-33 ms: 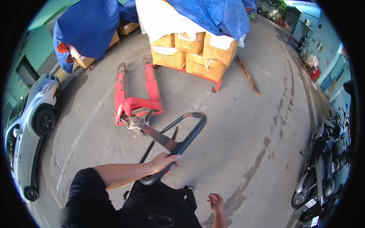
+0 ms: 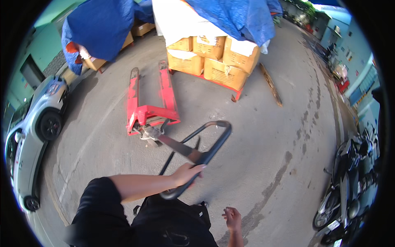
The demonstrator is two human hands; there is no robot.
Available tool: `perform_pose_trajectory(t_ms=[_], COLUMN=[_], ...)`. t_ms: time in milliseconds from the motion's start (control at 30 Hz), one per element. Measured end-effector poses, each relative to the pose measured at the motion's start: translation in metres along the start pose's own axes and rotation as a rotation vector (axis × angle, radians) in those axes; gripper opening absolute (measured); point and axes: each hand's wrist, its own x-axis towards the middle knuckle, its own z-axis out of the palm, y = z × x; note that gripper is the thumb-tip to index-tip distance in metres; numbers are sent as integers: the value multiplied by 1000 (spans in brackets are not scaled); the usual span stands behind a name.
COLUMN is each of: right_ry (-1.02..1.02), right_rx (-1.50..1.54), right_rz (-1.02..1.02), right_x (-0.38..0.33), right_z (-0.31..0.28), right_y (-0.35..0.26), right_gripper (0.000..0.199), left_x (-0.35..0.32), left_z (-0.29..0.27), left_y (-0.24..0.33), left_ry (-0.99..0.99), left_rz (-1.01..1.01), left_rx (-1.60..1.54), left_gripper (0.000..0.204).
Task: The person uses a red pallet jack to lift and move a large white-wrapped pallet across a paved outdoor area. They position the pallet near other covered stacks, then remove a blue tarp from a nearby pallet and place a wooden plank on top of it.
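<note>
My left hand (image 2: 187, 175) is wrapped around the black loop handle (image 2: 222, 138) of a red pallet jack (image 2: 152, 113), on the grip's near side. The handle is tilted back toward me. The jack's two forks (image 2: 166, 84) point away, low over the ground, with their tips short of a pallet of cartons. Down at my right side, my right hand (image 2: 233, 219) hangs with its fingers loosely curled in and nothing seen in it.
Stacked cartons (image 2: 224, 74) stand on a red-legged pallet under a blue tarp (image 2: 236, 18). Another tarp-covered load (image 2: 98, 29) is at the far left. A silver car (image 2: 31, 136) is parked left, motorcycles (image 2: 345, 181) right. A wooden beam (image 2: 270, 84) lies on the pavement.
The handle and my left hand have shifted slightly right in the picture. The whole scene has moved a little with the camera; my left grip is unchanged.
</note>
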Motion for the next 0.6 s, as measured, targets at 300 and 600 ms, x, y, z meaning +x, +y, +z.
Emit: perform_pose_trajectory(t_ms=[300,600], right_ry=[141,120], right_rx=[42,49], right_rz=[-718,-712], right_x=[-8,6], right_z=[-3,66], right_y=[-272,-483], right_gripper=[77,62], left_x=[31,-112], left_z=[138,-87], left_y=[107,9], left_ry=[-87,368], left_rz=[686,539], left_rx=[429,-69], left_gripper=[69,58])
